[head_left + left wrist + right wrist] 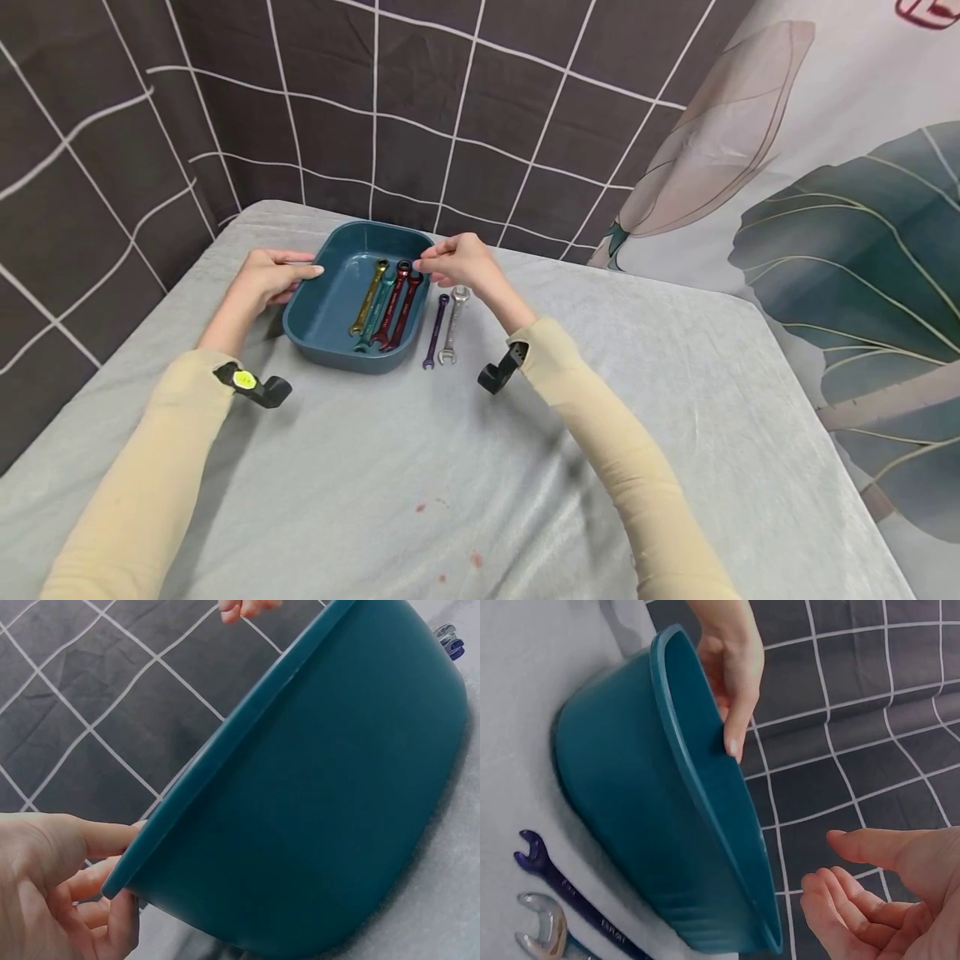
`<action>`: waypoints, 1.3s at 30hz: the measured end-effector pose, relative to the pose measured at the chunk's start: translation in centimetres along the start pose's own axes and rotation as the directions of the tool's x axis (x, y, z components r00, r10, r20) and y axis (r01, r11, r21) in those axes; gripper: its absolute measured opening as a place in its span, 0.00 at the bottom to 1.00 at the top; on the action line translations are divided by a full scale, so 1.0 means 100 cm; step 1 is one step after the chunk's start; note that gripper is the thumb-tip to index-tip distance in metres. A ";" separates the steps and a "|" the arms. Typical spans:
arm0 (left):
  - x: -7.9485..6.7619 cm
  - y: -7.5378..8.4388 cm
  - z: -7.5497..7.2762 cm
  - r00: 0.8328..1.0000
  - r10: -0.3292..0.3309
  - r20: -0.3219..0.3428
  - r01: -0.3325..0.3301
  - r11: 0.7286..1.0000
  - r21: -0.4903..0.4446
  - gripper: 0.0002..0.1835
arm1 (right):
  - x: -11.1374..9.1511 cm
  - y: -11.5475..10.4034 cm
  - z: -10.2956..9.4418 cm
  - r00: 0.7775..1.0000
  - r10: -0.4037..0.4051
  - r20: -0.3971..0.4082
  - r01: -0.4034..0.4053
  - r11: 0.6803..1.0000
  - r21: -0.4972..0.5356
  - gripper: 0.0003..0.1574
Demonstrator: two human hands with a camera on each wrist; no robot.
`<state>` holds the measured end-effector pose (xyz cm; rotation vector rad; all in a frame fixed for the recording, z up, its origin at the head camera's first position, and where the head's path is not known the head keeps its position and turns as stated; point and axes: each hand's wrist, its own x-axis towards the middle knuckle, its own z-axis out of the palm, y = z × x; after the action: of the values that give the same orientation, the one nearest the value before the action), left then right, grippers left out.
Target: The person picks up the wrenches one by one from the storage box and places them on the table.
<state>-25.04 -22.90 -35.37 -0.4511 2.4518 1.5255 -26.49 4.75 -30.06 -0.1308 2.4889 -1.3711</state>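
A blue-green plastic basin [315,350] sits on the cloth-covered table. Inside, along its right side, lie several wrenches: a gold wrench [369,297], a green wrench [377,310] and two red ones [393,305]. My left hand [264,275] pinches the basin's left rim, thumb over the edge and fingers beneath it, as the left wrist view shows. Near the far right rim hovers my right hand [463,260]; in the right wrist view its thumb and loosely bent fingers are apart, holding nothing. Just right of the basin a purple wrench [435,333] and a silver wrench [453,327] lie side by side.
Behind the table [360,483] hangs a dark curtain [420,75] with a white grid. At the right is a pale curtain with large leaf prints [885,250]. A few reddish spots [476,558] mark the cloth toward the front.
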 end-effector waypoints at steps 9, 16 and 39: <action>0.001 0.001 0.003 1.000 -0.020 -0.015 0.020 1.000 -0.012 0.31 | 0.002 -0.011 0.010 1.000 -0.017 0.006 0.017 1.000 -0.009 0.15; 0.002 0.000 0.003 1.000 -0.017 -0.017 0.017 1.000 -0.015 0.31 | 0.004 -0.017 0.019 0.999 -0.043 0.011 0.043 0.998 -0.053 0.15; 0.000 -0.001 0.000 1.000 0.002 -0.004 -0.002 1.000 -0.027 0.31 | 0.016 -0.021 0.049 0.997 -0.021 0.075 0.032 0.989 -0.145 0.15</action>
<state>-25.04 -22.92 -35.51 -0.4575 2.4386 1.5613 -26.67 -0.76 -31.08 -0.2420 2.5329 -1.1714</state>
